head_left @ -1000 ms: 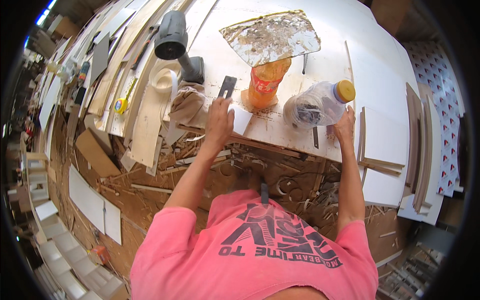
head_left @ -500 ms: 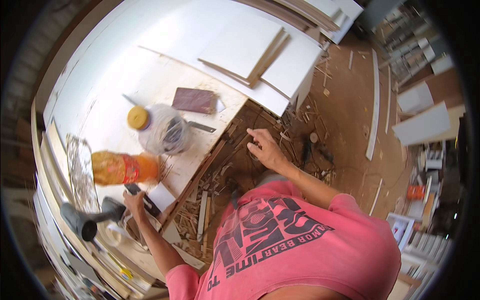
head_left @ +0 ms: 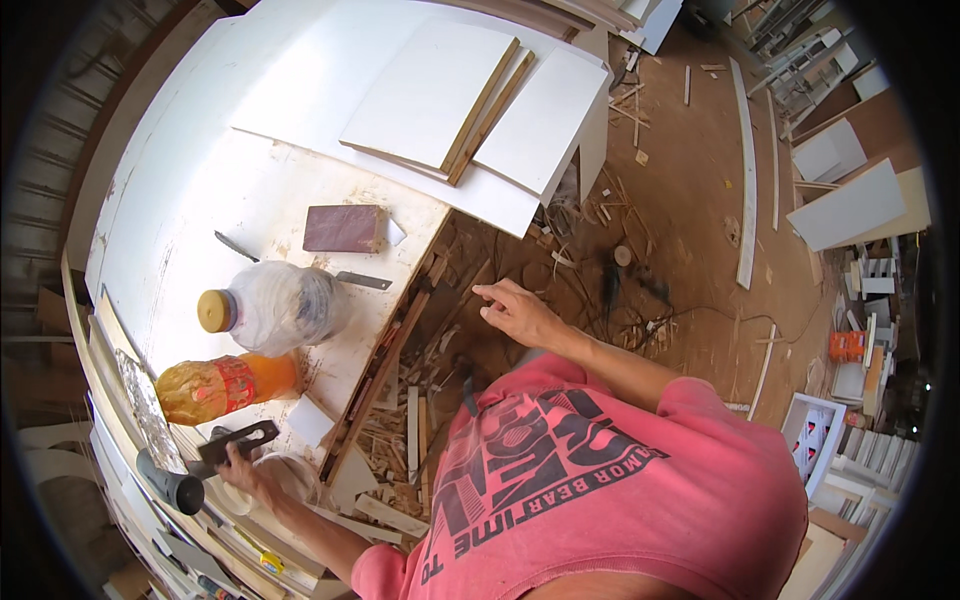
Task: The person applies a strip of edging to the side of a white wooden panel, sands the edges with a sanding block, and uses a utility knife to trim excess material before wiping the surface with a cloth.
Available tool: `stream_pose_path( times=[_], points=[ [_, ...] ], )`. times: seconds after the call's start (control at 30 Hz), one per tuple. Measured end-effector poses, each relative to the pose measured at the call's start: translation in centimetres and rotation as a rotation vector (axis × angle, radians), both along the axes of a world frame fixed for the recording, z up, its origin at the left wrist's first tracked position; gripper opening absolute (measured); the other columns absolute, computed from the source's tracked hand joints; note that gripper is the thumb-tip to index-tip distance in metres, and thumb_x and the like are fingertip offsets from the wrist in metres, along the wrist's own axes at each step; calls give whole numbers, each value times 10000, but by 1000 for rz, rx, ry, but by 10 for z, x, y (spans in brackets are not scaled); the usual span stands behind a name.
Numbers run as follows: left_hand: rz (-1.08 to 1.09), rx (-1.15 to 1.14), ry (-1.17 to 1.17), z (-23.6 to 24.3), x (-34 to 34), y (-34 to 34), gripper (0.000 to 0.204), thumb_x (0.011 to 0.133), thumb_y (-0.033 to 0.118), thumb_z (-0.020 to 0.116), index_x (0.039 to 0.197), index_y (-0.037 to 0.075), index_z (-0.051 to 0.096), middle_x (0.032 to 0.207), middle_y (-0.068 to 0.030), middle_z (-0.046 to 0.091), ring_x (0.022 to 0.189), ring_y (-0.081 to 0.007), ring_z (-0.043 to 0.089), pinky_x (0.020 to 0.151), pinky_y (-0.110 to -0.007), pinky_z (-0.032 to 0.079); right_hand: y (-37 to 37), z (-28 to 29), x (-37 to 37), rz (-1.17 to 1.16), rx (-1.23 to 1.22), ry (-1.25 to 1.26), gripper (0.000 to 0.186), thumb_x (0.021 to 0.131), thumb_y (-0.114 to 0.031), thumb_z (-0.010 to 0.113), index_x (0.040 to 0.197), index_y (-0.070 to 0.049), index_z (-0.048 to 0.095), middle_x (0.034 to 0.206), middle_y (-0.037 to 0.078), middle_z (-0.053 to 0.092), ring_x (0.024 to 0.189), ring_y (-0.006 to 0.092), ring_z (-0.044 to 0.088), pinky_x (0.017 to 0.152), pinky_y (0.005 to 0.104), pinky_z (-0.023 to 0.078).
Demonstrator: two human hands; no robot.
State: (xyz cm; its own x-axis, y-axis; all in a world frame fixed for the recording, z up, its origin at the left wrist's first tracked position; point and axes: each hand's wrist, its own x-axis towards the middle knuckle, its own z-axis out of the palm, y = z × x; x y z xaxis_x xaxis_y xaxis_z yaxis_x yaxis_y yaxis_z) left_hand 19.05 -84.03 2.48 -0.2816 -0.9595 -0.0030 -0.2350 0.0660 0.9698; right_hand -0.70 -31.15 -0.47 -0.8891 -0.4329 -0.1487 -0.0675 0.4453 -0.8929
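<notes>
My left hand (head_left: 250,470) grips a black slotted tool (head_left: 239,443) at the bench's lower left, beside a grey cordless tool (head_left: 182,492) and a dirty scraper board (head_left: 142,408). An orange bottle (head_left: 228,386) lies in view just above it, appearing partly behind the board. A clear plastic jug with a yellow cap (head_left: 286,306) stands nearby, alongside a metal strip (head_left: 365,281) and a maroon block (head_left: 340,228). My right hand (head_left: 515,308) is open in the air past the bench edge, fingers apart, holding nothing.
The white workbench (head_left: 180,190) bears stacked white boards (head_left: 430,90). Offcuts and a cable cover the brown floor (head_left: 700,220). More panels (head_left: 840,205) lean at the right. Long strips and a yellow tape measure (head_left: 268,560) sit at lower left.
The view has swung right. My left hand has lifted the black tool from the bench. My right hand has left the bench beside the jug and now hangs past the edge.
</notes>
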Motion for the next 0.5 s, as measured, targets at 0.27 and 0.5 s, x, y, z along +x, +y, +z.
stream_pose_path(
  times=[0.27,0.5],
  points=[
    [-24,-179,270,108,14,183,300,922,93,631,1199,5,558,1158,-129,619,984,-204,619,861,-320,506,55,49,-54,302,-139,11,409,927,-236,556,1296,-58,542,1043,149,580,919,275,616,828,344,487],
    [-493,495,452,95,-173,438,336,899,26,600,1225,50,522,963,-63,626,846,-158,611,769,-326,518,117,103,-130,669,-613,-513,417,993,-48,444,1406,-98,464,1213,89,590,1031,167,588,951,308,465]
  ],
)
